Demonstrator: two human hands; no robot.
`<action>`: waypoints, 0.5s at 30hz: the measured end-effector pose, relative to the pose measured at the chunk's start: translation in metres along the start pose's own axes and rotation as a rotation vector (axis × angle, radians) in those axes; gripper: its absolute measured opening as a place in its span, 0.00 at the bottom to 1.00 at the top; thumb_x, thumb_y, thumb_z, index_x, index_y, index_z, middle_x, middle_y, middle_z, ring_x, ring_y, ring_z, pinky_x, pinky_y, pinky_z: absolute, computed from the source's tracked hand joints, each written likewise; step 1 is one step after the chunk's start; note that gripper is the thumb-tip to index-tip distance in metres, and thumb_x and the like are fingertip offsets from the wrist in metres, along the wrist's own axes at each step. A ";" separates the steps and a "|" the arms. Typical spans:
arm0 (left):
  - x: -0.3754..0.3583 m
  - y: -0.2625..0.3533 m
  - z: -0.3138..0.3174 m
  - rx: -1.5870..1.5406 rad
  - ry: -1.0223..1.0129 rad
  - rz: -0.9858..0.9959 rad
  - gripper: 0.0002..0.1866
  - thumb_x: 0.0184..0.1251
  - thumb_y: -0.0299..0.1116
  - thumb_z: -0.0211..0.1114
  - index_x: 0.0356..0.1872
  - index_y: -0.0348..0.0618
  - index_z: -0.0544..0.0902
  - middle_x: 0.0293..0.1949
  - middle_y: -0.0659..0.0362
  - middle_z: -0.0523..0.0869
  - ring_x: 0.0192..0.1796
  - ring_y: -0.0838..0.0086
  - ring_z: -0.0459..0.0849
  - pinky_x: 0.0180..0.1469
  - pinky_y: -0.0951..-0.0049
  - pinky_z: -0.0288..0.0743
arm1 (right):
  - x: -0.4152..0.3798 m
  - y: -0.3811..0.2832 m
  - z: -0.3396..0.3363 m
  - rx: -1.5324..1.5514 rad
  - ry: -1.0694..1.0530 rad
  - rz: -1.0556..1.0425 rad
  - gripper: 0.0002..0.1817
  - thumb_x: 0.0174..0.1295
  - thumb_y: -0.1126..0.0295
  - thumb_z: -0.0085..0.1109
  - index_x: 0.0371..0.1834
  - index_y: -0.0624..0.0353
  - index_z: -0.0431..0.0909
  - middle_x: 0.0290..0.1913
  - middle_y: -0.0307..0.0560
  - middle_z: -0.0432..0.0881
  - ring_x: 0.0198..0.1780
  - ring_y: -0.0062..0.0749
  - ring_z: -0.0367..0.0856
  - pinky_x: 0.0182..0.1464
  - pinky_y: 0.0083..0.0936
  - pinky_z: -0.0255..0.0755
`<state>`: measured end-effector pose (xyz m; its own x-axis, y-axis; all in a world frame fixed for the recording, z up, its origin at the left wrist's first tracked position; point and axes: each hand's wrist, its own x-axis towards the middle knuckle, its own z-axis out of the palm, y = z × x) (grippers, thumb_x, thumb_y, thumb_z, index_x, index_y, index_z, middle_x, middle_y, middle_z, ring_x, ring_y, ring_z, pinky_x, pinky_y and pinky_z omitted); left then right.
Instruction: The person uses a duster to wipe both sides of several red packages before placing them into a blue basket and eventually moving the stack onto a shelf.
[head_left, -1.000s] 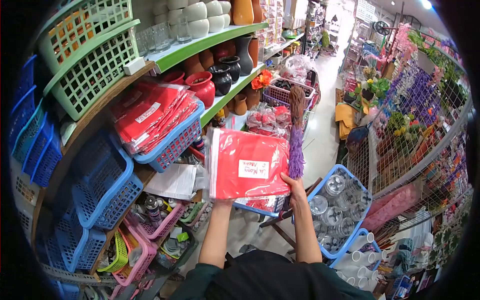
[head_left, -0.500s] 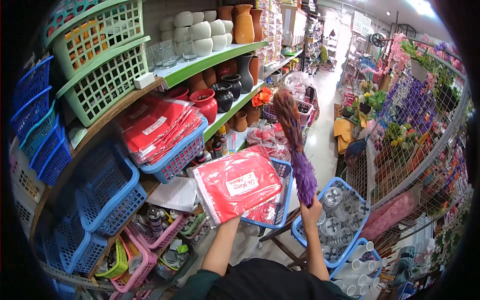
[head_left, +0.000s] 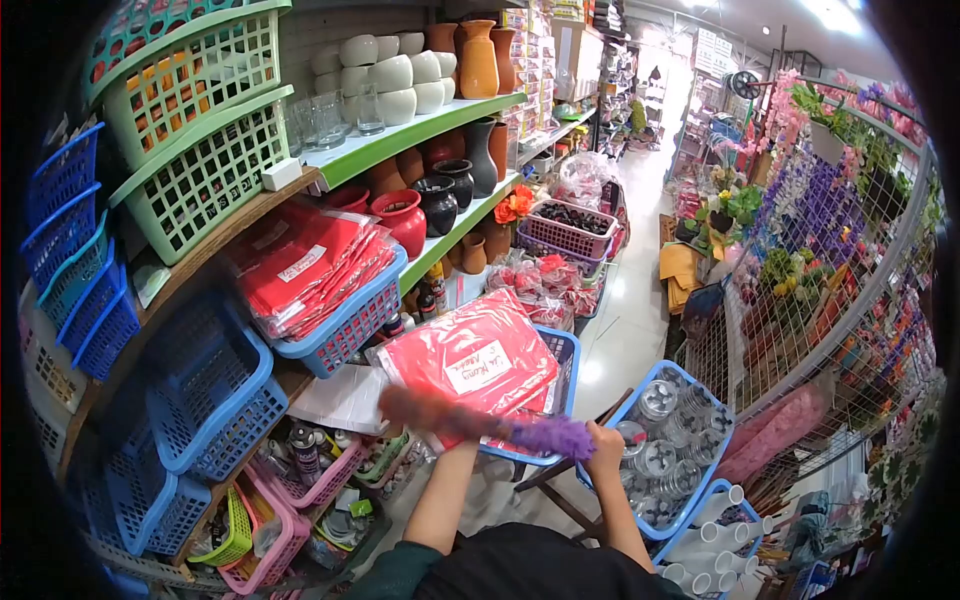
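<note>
My right hand (head_left: 604, 446) is closed round the handle end of a feather duster (head_left: 550, 436), purple near the grip and brownish toward the tip. Blurred by motion, the duster lies sideways across the lower part of a red plastic-wrapped packet (head_left: 430, 350) with a handwritten white label. That packet rests on my left hand (head_left: 457, 458), whose fingers are hidden beneath it and behind the duster. Below and behind the packet is a blue basket (head_left: 568, 385) with more red packets inside.
Left shelves carry a blue basket of red packets (head_left: 310, 270), vases (head_left: 402, 222) and stacked blue baskets (head_left: 215, 400). To the right are a basket of clear jars (head_left: 660, 455), white bottles (head_left: 705, 535) and a wire rack of artificial flowers (head_left: 830, 230). An aisle (head_left: 630, 240) runs ahead.
The feather duster has swung from upright, down and left, to lie across the packet. My right hand has moved slightly down and left. The packet has shifted a little left.
</note>
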<state>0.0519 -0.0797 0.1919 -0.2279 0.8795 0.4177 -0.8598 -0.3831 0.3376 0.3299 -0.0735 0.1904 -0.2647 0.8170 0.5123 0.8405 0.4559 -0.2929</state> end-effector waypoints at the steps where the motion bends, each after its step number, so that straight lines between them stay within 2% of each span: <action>1: 0.010 -0.009 0.006 -0.003 0.003 -0.005 0.29 0.72 0.52 0.40 0.66 0.43 0.61 0.65 0.54 0.66 0.66 0.63 0.64 0.68 0.60 0.58 | 0.000 -0.007 -0.002 -0.003 0.001 0.004 0.11 0.44 0.63 0.59 0.31 0.52 0.79 0.15 0.51 0.72 0.21 0.51 0.75 0.25 0.41 0.67; 3: 0.011 -0.007 0.008 -0.009 0.012 -0.009 0.29 0.72 0.52 0.40 0.66 0.43 0.61 0.65 0.54 0.66 0.66 0.63 0.64 0.68 0.60 0.58 | 0.001 -0.019 -0.008 0.066 0.083 0.333 0.11 0.49 0.61 0.58 0.32 0.53 0.79 0.16 0.55 0.74 0.22 0.55 0.75 0.25 0.43 0.67; 5: 0.019 -0.009 0.007 -0.010 0.020 -0.008 0.29 0.72 0.52 0.40 0.66 0.43 0.61 0.65 0.54 0.66 0.66 0.63 0.64 0.68 0.60 0.58 | 0.002 -0.013 -0.008 0.085 0.030 0.322 0.12 0.52 0.60 0.57 0.35 0.53 0.79 0.18 0.57 0.76 0.23 0.58 0.75 0.26 0.45 0.68; 7: 0.028 -0.015 0.008 -0.010 0.024 -0.009 0.29 0.72 0.52 0.40 0.66 0.43 0.61 0.65 0.54 0.66 0.66 0.63 0.64 0.68 0.60 0.58 | 0.007 -0.014 -0.015 0.239 -0.007 0.046 0.12 0.52 0.61 0.56 0.37 0.52 0.79 0.18 0.58 0.76 0.24 0.59 0.76 0.27 0.46 0.68; 8: -0.004 -0.004 -0.005 -0.011 0.029 -0.010 0.29 0.72 0.52 0.40 0.66 0.43 0.61 0.65 0.54 0.66 0.66 0.63 0.64 0.68 0.60 0.58 | 0.007 -0.011 -0.012 0.239 -0.009 0.047 0.12 0.52 0.61 0.56 0.37 0.52 0.79 0.18 0.58 0.76 0.24 0.59 0.76 0.27 0.46 0.68; 10: 0.005 -0.006 -0.003 -0.012 0.044 -0.012 0.29 0.72 0.52 0.40 0.66 0.43 0.61 0.65 0.54 0.66 0.66 0.63 0.64 0.68 0.60 0.58 | 0.007 -0.007 -0.006 -0.023 -0.010 0.006 0.10 0.52 0.61 0.56 0.34 0.53 0.79 0.20 0.58 0.77 0.26 0.60 0.76 0.28 0.48 0.68; 11: 0.009 -0.005 -0.002 -0.012 0.052 -0.014 0.29 0.72 0.52 0.40 0.66 0.43 0.61 0.65 0.54 0.66 0.66 0.63 0.64 0.68 0.60 0.58 | 0.004 -0.007 -0.003 -0.023 -0.014 0.007 0.10 0.52 0.61 0.56 0.34 0.53 0.79 0.20 0.58 0.77 0.26 0.60 0.76 0.28 0.48 0.68; 13: 0.010 -0.006 -0.001 -0.015 0.063 -0.016 0.29 0.72 0.52 0.40 0.66 0.43 0.61 0.65 0.54 0.66 0.66 0.63 0.64 0.68 0.60 0.58 | 0.004 -0.015 -0.003 0.077 -0.034 0.368 0.10 0.52 0.61 0.56 0.31 0.55 0.78 0.20 0.57 0.77 0.27 0.60 0.77 0.29 0.48 0.68; 15: 0.012 -0.005 0.000 -0.014 0.068 -0.015 0.29 0.72 0.52 0.40 0.66 0.43 0.61 0.65 0.54 0.66 0.67 0.63 0.64 0.68 0.60 0.58 | 0.004 -0.013 0.000 0.071 -0.042 0.430 0.11 0.51 0.62 0.56 0.31 0.57 0.77 0.21 0.57 0.78 0.27 0.59 0.77 0.29 0.48 0.68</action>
<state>0.0533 -0.0671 0.1953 -0.2456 0.9024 0.3540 -0.8696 -0.3665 0.3308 0.3182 -0.0760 0.1959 0.0815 0.9509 0.2986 0.8442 0.0934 -0.5279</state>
